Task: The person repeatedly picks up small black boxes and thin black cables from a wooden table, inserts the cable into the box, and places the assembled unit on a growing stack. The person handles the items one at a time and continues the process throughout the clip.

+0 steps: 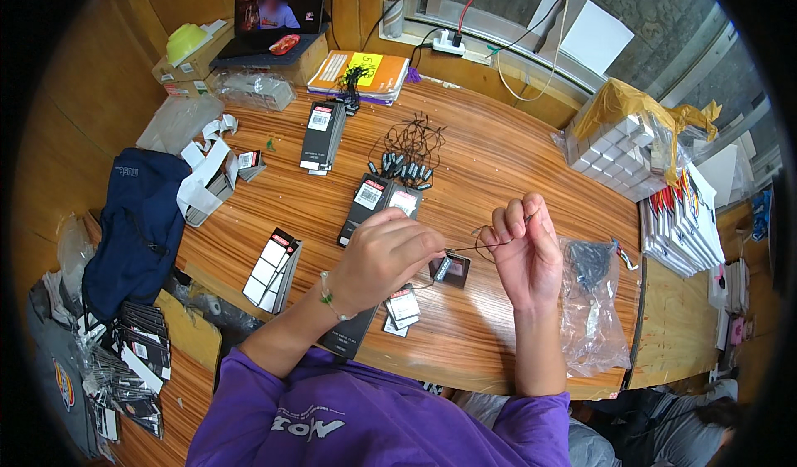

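The small dark tag point(449, 268) is held just above the table point(498, 160) near the middle of the frame, pinched in the left hand point(383, 255), whose grip is clenched around its near end, while a thin black string point(490, 243) running off it is nipped between the fingertips of the right hand point(525, 247), that grip closed on the loop too. Honestly the string looks like the weak point: it's so fine that it could easily be let slip out of the pinch, or get pulled too hard so the tag is twisted or yanked loose from the left hand. A snag could also be picked up from the tangle of black strings point(411, 147) lying a bit higher in the frame, or from the clear plastic bag point(591, 301) lying just right of the right hand, if the loose end is dragged across them. The stack of white-labelled cards point(402, 308) right under the hands could get knocked out of order by a dropped tag. As for the surface, a striped brown wooden table is seen, pretty cluttered: long dark label packs point(322, 135) toward the upper middle, a dark blue bag point(137, 218) at the left edge, white boxes in yellowish wrap point(623, 143) at the upper right. A laptop point(278, 10) is propped at the top left, and a window sill with a power strip point(448, 44) runs along the top.
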Tool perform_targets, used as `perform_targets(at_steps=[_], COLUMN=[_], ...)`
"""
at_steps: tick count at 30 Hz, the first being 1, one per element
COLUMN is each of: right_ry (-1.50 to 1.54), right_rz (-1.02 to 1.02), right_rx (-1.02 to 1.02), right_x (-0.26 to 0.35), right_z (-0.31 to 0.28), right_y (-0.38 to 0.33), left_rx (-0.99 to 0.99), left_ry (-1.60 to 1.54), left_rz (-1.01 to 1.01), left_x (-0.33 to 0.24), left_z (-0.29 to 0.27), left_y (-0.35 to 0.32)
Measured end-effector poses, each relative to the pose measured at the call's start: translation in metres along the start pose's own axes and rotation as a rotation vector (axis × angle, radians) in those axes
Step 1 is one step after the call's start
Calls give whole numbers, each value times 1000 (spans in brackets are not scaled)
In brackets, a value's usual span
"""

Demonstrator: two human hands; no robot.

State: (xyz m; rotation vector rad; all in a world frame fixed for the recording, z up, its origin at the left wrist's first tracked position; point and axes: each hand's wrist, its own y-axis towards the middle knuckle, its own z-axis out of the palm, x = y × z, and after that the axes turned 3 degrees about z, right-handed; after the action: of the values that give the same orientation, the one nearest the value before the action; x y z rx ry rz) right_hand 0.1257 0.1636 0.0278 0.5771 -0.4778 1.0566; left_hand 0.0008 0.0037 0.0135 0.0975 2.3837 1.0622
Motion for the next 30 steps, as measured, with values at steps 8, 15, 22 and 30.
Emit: perform_targets(at_steps=[8,15,22,30], right_ry=[56,48,-483,-1099], right_rz=[9,9,26,-11], right_rx=[2,-2,-74,-59], right_x=[-2,-2,-1,-15], right_z=[4,9,8,27], right_y=[-2,-5,-13,-19], left_rx=[39,81,-85,-92], left_ry=[-121,-184,-58,-253], left_rz=[-71,-235,-149,-323], left_x=[-1,-7,-5,-4], left_z=[0,6,-3,0], left_y=[3,3,7,4])
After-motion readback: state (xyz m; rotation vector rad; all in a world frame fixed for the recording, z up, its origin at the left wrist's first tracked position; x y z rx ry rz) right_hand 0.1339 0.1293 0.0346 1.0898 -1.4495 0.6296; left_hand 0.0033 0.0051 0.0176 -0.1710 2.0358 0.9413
